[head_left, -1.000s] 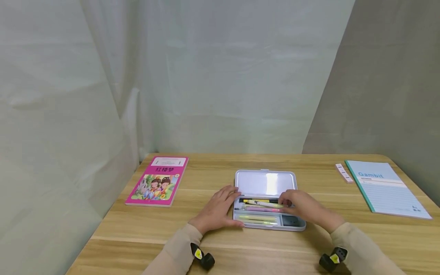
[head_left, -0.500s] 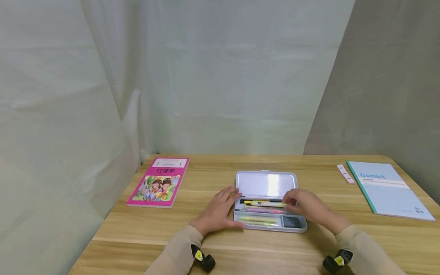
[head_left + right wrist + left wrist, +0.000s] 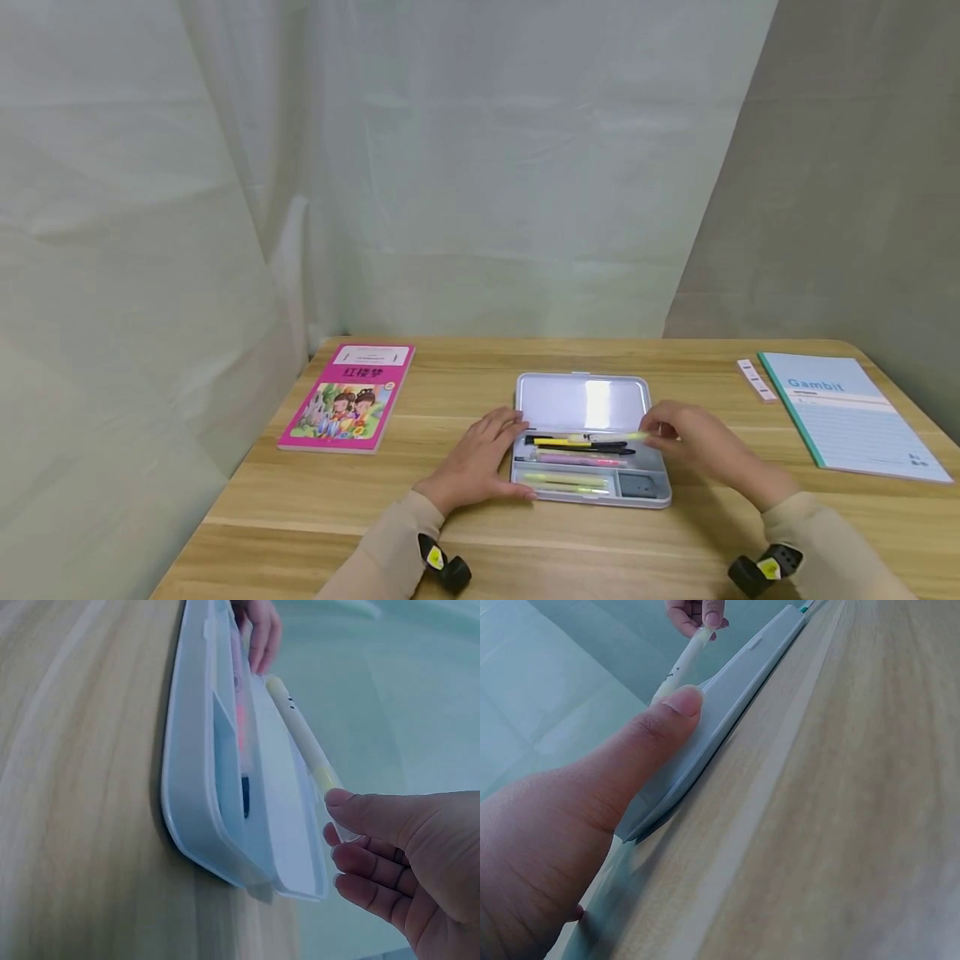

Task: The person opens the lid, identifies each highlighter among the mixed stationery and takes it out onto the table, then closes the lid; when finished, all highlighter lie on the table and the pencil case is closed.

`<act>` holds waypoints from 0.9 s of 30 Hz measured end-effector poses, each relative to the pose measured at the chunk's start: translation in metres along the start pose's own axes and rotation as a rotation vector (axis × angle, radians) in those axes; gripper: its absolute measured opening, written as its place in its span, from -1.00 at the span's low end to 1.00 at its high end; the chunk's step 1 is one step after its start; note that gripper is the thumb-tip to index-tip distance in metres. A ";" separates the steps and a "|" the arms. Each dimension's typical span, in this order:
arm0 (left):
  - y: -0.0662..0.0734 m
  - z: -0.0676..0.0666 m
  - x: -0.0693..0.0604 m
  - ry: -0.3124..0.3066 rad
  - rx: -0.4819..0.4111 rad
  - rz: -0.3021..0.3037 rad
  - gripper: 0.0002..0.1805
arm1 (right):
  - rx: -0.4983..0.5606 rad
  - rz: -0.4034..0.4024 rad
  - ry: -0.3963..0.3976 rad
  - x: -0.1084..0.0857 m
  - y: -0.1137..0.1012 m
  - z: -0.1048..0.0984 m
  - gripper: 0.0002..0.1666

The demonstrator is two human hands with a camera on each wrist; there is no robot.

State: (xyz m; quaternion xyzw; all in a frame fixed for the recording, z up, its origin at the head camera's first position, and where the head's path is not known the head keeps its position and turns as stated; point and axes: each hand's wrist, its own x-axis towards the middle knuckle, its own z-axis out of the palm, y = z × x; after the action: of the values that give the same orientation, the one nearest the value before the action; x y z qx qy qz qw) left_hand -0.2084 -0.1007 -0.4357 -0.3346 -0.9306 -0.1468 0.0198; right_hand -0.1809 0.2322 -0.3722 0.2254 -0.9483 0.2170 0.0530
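Note:
An open pencil case [image 3: 581, 400] lies on the table, its lid folded back. My left hand [image 3: 476, 458] spans its left end, thumb laid on the front rim and fingers beside the back part. Between thumb and fingers my right hand [image 3: 686, 433] pinches one end of a white pen with pale-yellow ends [image 3: 304, 735]. That pen is raised above the case, slanting in the right wrist view. Inside the case lie dark and yellow pens [image 3: 562, 442], a purple-pink pen [image 3: 573, 459], pale-yellow sticks [image 3: 562, 480] and a dark block [image 3: 637, 485] in the small front-right compartment.
A pink picture book [image 3: 348, 400] lies at the left on the wooden table [image 3: 600, 550]. At the right are a small pink-white strip [image 3: 756, 380] and a notebook [image 3: 855, 417] with a teal spine. Pale cloth [image 3: 487, 167] hangs behind the table.
My right hand has drawn the white and yellow pen rightward and up from the other pens, uncovering dark pens beneath. The left hand keeps its place at the case.

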 end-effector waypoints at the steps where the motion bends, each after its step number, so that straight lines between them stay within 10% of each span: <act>1: 0.000 0.000 0.000 0.001 -0.001 0.001 0.10 | 0.002 0.001 0.006 -0.001 0.001 -0.001 -0.89; 27: 0.001 0.000 0.000 0.006 0.001 0.012 0.10 | -0.045 -0.025 0.200 -0.039 0.051 -0.018 -0.84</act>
State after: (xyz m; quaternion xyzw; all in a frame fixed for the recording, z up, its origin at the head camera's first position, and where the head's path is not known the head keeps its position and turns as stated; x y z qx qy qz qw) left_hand -0.2081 -0.1004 -0.4351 -0.3397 -0.9287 -0.1470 0.0235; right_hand -0.1691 0.2965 -0.3833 0.2129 -0.9401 0.2162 0.1552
